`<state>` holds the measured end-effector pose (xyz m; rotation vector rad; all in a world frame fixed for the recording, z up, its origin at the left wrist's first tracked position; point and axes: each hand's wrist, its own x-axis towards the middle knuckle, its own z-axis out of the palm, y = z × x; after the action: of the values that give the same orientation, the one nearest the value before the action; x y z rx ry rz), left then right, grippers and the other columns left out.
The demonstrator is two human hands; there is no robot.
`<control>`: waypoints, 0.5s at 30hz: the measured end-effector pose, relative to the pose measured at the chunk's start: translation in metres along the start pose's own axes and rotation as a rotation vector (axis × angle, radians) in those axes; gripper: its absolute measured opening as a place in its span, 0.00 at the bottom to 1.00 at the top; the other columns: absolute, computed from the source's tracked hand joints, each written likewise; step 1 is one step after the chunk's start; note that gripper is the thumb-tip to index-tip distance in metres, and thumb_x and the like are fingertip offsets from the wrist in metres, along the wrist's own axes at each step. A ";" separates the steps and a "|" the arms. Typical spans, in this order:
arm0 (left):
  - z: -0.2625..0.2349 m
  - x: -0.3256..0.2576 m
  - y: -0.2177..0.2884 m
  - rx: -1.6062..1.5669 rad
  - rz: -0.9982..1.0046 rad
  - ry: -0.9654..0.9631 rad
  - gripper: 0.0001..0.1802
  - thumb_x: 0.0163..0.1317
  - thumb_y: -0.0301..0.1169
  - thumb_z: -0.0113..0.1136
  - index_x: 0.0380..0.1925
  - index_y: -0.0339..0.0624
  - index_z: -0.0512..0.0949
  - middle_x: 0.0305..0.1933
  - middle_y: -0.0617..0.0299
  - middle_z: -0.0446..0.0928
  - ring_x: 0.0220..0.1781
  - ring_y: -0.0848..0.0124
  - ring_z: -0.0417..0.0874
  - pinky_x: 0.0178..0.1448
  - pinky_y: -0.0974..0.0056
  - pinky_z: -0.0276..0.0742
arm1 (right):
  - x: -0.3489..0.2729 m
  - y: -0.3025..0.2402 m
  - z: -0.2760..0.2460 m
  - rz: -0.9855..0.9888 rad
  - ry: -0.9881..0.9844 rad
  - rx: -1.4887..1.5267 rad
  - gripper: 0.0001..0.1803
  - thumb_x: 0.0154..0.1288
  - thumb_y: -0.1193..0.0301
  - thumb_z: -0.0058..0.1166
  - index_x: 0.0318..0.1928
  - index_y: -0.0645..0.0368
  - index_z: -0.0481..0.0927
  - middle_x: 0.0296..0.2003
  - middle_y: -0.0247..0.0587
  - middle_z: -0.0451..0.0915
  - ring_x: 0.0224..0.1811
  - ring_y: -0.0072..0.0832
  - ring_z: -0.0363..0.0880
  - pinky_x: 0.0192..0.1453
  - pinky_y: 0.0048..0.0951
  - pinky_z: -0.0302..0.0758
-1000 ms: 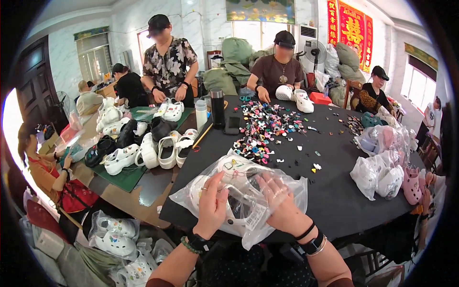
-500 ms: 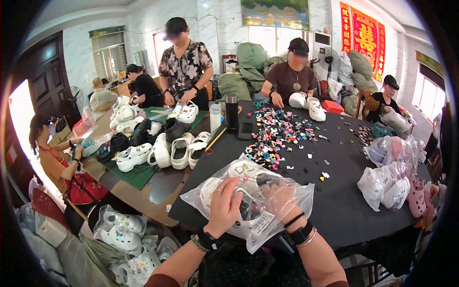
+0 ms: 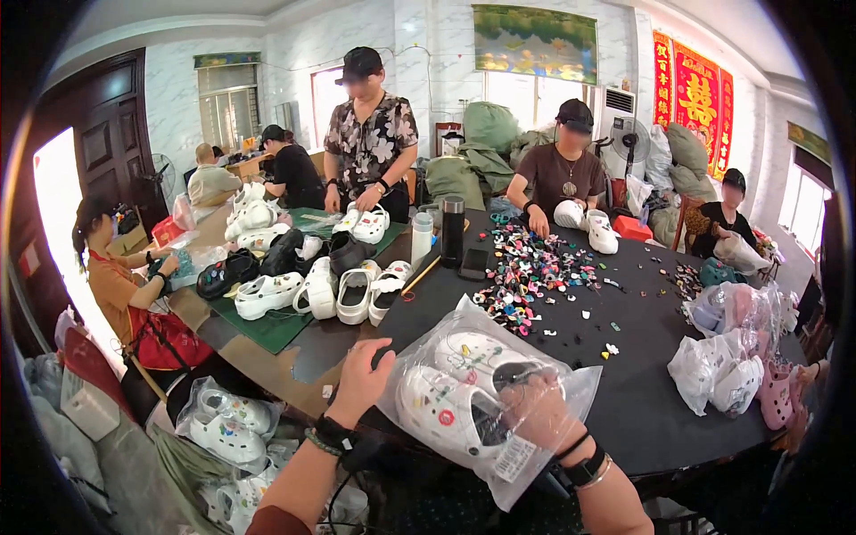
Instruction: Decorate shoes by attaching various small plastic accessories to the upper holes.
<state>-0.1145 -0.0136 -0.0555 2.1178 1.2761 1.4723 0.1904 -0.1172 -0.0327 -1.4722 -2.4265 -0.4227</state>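
A pair of white clogs (image 3: 437,403) with colourful charms lies inside a clear plastic bag (image 3: 571,383) at the near edge of the black table. My right hand (image 3: 535,392) reaches into the bag and grips the clogs around their heel openings; the film over it blurs some fingers. My left hand (image 3: 361,379) is beside the bag's left side, thumb and forefinger apart, with a dark patch between them that I cannot make out. A white label with a barcode (image 3: 513,456) sits on the bag near my right wrist.
Loose colourful charms (image 3: 535,267) are heaped beyond the bag, near a black bottle (image 3: 453,232) and a phone (image 3: 474,261). White clogs (image 3: 269,294) stand on the left table. Bagged clogs (image 3: 704,366) sit at right. Co-workers surround the tables.
My left hand has come off the top of the bag and moved left. The bagged clogs have shifted and show more fully. My right hand stays in the bag. The whole view has swung slightly left.
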 end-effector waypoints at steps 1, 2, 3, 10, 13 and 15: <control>0.005 -0.006 -0.009 -0.051 -0.103 -0.050 0.17 0.66 0.34 0.61 0.52 0.38 0.78 0.45 0.52 0.80 0.47 0.61 0.81 0.52 0.62 0.76 | -0.005 -0.004 -0.012 -0.010 -0.015 -0.004 0.13 0.57 0.57 0.60 0.38 0.50 0.81 0.29 0.38 0.82 0.39 0.39 0.79 0.49 0.51 0.69; 0.007 -0.010 -0.016 -0.059 -0.103 -0.054 0.17 0.66 0.34 0.61 0.52 0.38 0.78 0.45 0.52 0.80 0.47 0.61 0.81 0.52 0.62 0.76 | -0.009 -0.003 -0.014 -0.004 -0.021 -0.009 0.13 0.57 0.57 0.60 0.38 0.50 0.81 0.29 0.38 0.82 0.39 0.39 0.79 0.49 0.51 0.69; 0.009 -0.012 -0.019 -0.203 -0.257 -0.158 0.18 0.67 0.35 0.60 0.53 0.37 0.77 0.44 0.53 0.81 0.47 0.65 0.81 0.51 0.64 0.76 | -0.015 -0.002 -0.016 -0.006 -0.014 0.027 0.13 0.58 0.57 0.59 0.38 0.50 0.81 0.29 0.38 0.82 0.40 0.40 0.79 0.49 0.49 0.69; 0.033 -0.008 -0.003 -0.259 -0.515 -0.464 0.31 0.71 0.49 0.55 0.59 0.32 0.72 0.50 0.53 0.82 0.51 0.67 0.81 0.57 0.66 0.74 | -0.021 -0.001 -0.022 0.077 0.085 0.088 0.14 0.58 0.59 0.60 0.40 0.53 0.80 0.36 0.40 0.81 0.42 0.41 0.80 0.47 0.46 0.72; 0.037 0.002 -0.004 -0.460 -0.625 -0.575 0.32 0.70 0.52 0.54 0.57 0.30 0.74 0.49 0.57 0.82 0.50 0.70 0.81 0.56 0.67 0.74 | -0.020 -0.009 -0.024 0.101 0.053 0.172 0.13 0.56 0.62 0.61 0.40 0.53 0.79 0.37 0.39 0.80 0.43 0.41 0.80 0.45 0.46 0.72; 0.028 0.012 0.007 -0.478 -0.707 -0.654 0.26 0.70 0.49 0.57 0.49 0.33 0.79 0.42 0.62 0.82 0.40 0.75 0.80 0.46 0.70 0.76 | -0.021 -0.016 -0.024 0.102 0.011 0.197 0.12 0.55 0.64 0.62 0.39 0.53 0.79 0.37 0.38 0.80 0.45 0.42 0.79 0.44 0.46 0.71</control>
<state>-0.0858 -0.0014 -0.0561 1.4134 1.0878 0.6158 0.1879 -0.1508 -0.0198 -1.4943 -2.2975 -0.1640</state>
